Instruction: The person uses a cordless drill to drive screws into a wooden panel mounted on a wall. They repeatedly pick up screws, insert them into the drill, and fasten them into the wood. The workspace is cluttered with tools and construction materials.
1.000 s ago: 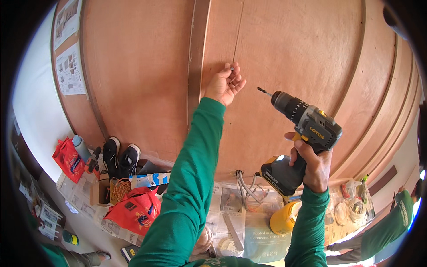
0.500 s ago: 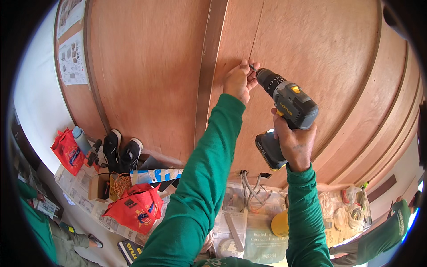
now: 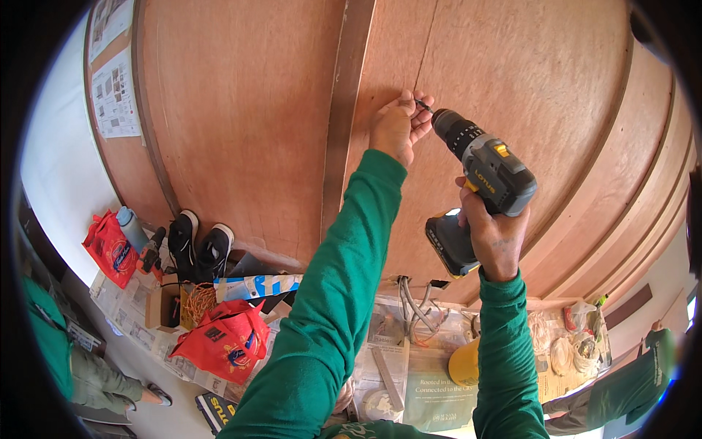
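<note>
My right hand (image 3: 499,238) grips a grey-and-black cordless drill (image 3: 497,174) with yellow details by its handle. Its chuck points up and left, and a thin bit (image 3: 427,107) sticks out of it. At the bit's tip, my left hand (image 3: 398,126) pinches a small dark screw-like piece (image 3: 419,102) between thumb and fingers; its exact form is too small to make out. That hand is close against a reddish-brown plywood panel (image 3: 512,66), beside a thin vertical seam. The drill's battery pack (image 3: 451,243) hangs below my right hand.
A dark wooden batten (image 3: 341,117) runs up the panel left of my hands. Below are grey cables (image 3: 414,307), a yellow container (image 3: 463,364), red bags (image 3: 228,340), black shoes (image 3: 213,252) and another drill (image 3: 151,252). People (image 3: 632,380) in green stand at both sides.
The drill and my right hand have shifted slightly right and down, the chuck now farther from my left fingers, showing more of the bit. My left hand has barely moved.
</note>
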Action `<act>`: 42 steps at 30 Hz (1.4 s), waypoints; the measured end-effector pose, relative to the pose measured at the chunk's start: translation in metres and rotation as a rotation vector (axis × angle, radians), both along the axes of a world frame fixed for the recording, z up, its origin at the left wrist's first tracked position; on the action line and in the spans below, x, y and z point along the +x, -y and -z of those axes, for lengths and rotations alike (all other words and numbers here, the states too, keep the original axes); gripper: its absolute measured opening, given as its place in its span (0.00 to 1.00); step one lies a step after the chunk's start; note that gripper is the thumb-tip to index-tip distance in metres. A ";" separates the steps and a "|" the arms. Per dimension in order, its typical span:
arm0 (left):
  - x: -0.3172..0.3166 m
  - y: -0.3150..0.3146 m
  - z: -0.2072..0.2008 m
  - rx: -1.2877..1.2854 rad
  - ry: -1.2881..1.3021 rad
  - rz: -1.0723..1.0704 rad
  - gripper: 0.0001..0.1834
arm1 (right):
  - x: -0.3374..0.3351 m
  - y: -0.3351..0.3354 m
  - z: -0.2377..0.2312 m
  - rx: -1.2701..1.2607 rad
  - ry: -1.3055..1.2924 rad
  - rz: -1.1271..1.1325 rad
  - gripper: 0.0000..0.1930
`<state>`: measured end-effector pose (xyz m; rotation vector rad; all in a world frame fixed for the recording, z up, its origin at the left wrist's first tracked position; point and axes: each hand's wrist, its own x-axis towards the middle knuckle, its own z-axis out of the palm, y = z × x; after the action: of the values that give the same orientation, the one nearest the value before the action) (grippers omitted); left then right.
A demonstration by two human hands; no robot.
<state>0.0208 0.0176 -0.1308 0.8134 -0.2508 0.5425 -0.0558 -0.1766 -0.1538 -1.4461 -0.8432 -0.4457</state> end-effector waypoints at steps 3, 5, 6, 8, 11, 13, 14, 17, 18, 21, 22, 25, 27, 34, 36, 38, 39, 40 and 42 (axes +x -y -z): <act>-0.001 0.000 0.000 0.013 -0.002 0.005 0.10 | 0.002 0.001 -0.001 -0.050 0.062 0.077 0.14; -0.001 -0.001 0.001 0.012 0.006 0.012 0.09 | 0.002 0.002 -0.007 -0.094 0.131 0.189 0.11; -0.001 -0.001 0.001 0.006 0.011 0.017 0.08 | 0.002 0.004 -0.011 -0.155 0.125 0.185 0.12; 0.000 0.000 0.002 -0.022 0.041 0.046 0.08 | 0.002 0.009 -0.019 -0.281 0.120 0.180 0.12; 0.000 0.001 0.005 -0.077 0.102 0.108 0.07 | -0.004 0.006 -0.022 -0.246 0.064 0.068 0.12; 0.001 0.002 0.006 -0.098 0.127 0.140 0.07 | -0.008 0.004 -0.027 -0.298 0.144 0.152 0.12; 0.001 0.002 0.006 -0.101 0.125 0.136 0.07 | -0.011 0.004 -0.028 -0.323 0.178 0.196 0.12; 0.005 0.001 0.003 -0.109 0.107 0.128 0.07 | -0.011 0.003 -0.036 -0.340 0.081 0.144 0.12; 0.006 0.001 0.001 -0.109 0.094 0.127 0.07 | -0.010 0.005 -0.037 -0.324 0.031 0.113 0.13; 0.005 0.004 0.001 -0.102 0.061 0.114 0.07 | -0.004 0.011 -0.039 -0.285 -0.067 0.053 0.14; 0.004 0.005 0.000 -0.098 0.052 0.108 0.07 | -0.004 0.011 -0.040 -0.281 -0.068 0.053 0.13; 0.005 0.003 0.001 -0.104 0.090 0.115 0.06 | -0.001 0.010 -0.035 -0.277 0.023 0.086 0.12; 0.007 -0.001 0.003 -0.086 0.099 0.118 0.06 | 0.000 0.008 -0.032 -0.290 0.055 0.102 0.12; 0.003 0.000 0.002 -0.087 0.091 0.118 0.06 | 0.001 0.007 -0.031 -0.308 0.099 0.137 0.12; 0.005 0.000 0.003 -0.080 0.098 0.127 0.06 | 0.000 0.008 -0.029 -0.312 0.103 0.146 0.12; 0.005 0.000 0.003 -0.074 0.101 0.130 0.07 | -0.001 0.009 -0.030 -0.343 0.100 0.170 0.12; 0.004 -0.001 0.003 -0.072 0.101 0.128 0.07 | -0.003 0.008 -0.030 -0.343 0.094 0.165 0.12; 0.003 -0.001 0.003 -0.069 0.100 0.126 0.07 | -0.006 0.006 -0.031 -0.344 0.088 0.160 0.12; 0.003 0.001 0.002 -0.074 0.105 0.121 0.07 | -0.005 0.006 -0.032 -0.324 0.073 0.144 0.12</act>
<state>0.0241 0.0170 -0.1331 0.6945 -0.3723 0.4782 -0.0608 -0.1826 -0.1222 -1.8064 -0.9018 -0.4883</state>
